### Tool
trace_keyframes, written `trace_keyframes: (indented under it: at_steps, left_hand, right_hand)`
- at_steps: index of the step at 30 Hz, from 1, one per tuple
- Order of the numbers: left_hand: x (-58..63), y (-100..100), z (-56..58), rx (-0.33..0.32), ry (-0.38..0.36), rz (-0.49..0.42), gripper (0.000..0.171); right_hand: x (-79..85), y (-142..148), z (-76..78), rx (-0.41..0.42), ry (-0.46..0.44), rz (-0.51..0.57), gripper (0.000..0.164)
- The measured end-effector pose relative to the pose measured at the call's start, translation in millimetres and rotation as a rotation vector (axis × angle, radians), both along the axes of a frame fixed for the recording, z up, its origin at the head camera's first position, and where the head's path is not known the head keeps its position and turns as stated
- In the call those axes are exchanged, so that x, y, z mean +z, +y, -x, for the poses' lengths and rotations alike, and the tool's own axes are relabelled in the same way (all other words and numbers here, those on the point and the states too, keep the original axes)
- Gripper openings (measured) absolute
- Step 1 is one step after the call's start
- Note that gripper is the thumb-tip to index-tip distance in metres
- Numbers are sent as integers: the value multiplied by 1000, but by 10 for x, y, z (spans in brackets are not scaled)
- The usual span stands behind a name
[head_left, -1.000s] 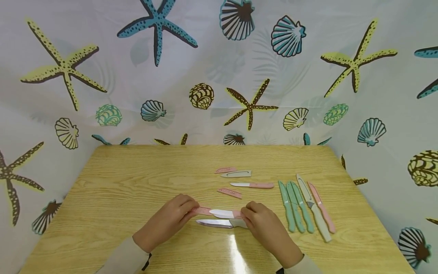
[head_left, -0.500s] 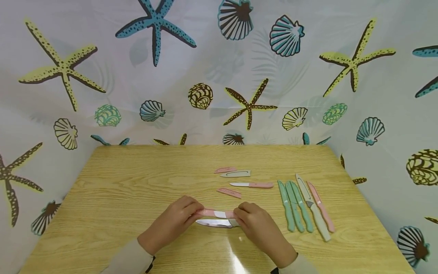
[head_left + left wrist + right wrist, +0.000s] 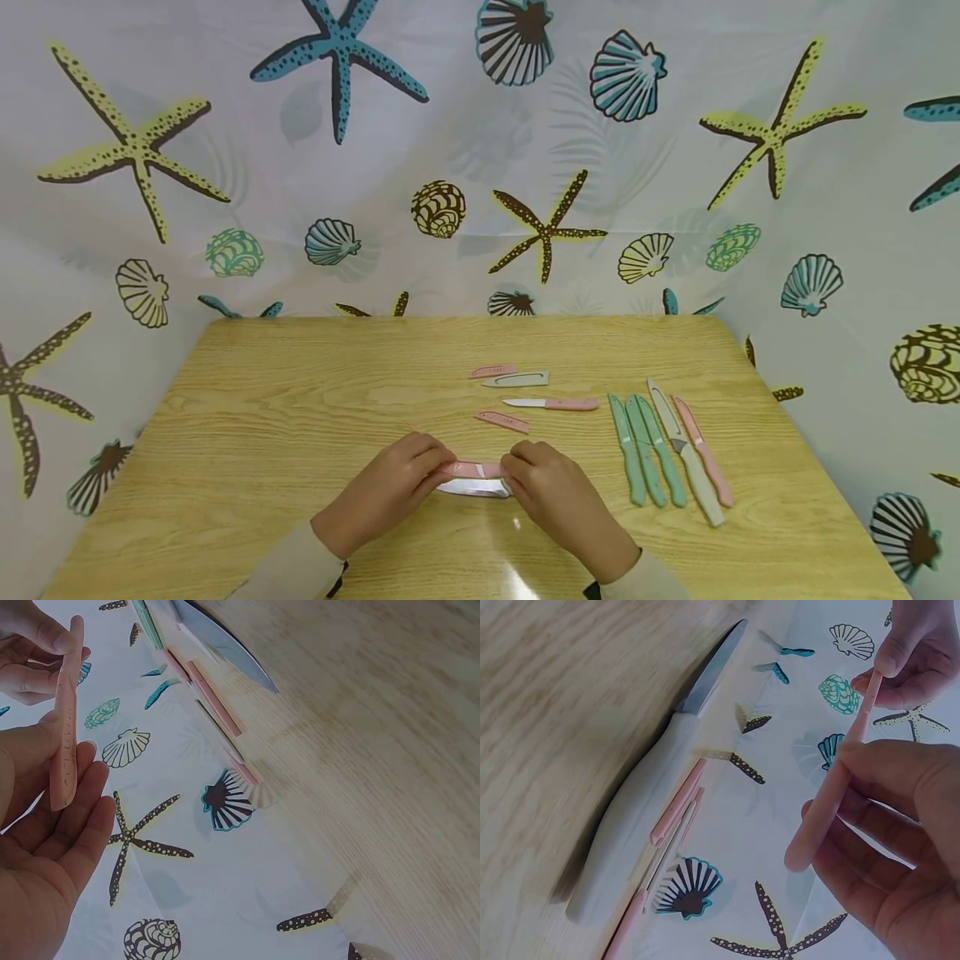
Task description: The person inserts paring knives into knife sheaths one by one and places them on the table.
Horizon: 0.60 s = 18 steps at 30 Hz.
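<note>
In the head view my left hand [image 3: 397,483] pinches a pink knife sheath [image 3: 459,470] between thumb and fingers. My right hand [image 3: 566,500] grips the pink handle of a knife [image 3: 821,817], whose blade is mostly inside that sheath. Only a thin white sliver of it shows between sheath and handle. Both hands hold this pair level, above the table. Just nearer to me lies a white-handled knife [image 3: 641,806] with a bare, shiny blade; my right hand hides its handle in the head view.
Beyond the hands lie a bare-bladed pink knife [image 3: 570,404], a pink sheath [image 3: 502,422], a second pink sheath [image 3: 487,372] and a white sheath [image 3: 517,380]. Sheathed knives stand in a row at right: several green ones [image 3: 628,450], one white [image 3: 701,487], one pink [image 3: 712,471].
My hands have come closer together. The pink knife's white blade, lying over the sheath a second ago, has slid left into it until almost all is covered.
</note>
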<state>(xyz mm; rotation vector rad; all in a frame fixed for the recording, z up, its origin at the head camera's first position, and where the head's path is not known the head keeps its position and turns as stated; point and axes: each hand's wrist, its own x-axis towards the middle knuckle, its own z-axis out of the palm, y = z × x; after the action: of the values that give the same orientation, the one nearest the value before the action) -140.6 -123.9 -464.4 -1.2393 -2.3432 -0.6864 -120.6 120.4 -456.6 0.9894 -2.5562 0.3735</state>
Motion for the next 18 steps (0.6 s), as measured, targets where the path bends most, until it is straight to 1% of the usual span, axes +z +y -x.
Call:
trace_keyframes:
  at_steps: [9,13,18]
  left_hand:
    - [5,-6,8,14,-50,31,13]
    - [-2,-9,13,1,-45,25,14]
    - [-12,-5,21,-9,-31,20,14]
  right_hand:
    - [-2,8,0,-23,-1,-9,5]
    - [1,12,-1,-30,14,-23,5]
    - [11,21,6,-26,24,-8,3]
